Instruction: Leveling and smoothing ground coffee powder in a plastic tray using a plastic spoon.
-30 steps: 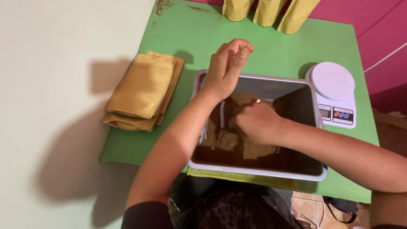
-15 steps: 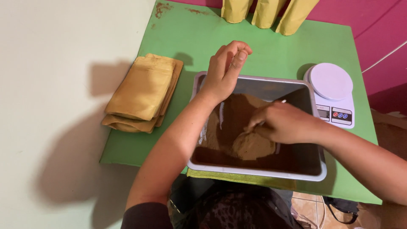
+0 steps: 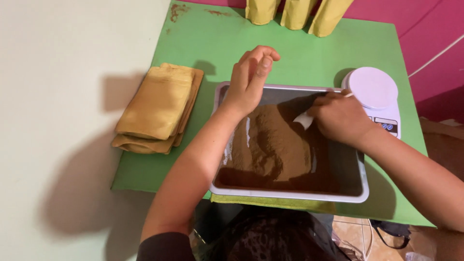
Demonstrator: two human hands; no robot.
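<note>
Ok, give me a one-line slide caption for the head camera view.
Right hand works a white scoop through brown powder in a metal tray; left hand hovers above.

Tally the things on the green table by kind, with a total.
Metal tray of brown powder: 1
White scoop in the right hand: 1
White kitchen scale: 1
Stack of tan pouches: 1
Upright yellow pouches: 3
Total: 7

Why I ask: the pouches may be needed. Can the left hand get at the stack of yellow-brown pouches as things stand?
Probably yes. The left hand hovers empty over the tray's far-left rim, and only bare green mat lies between it and the stacked pouches.
</note>
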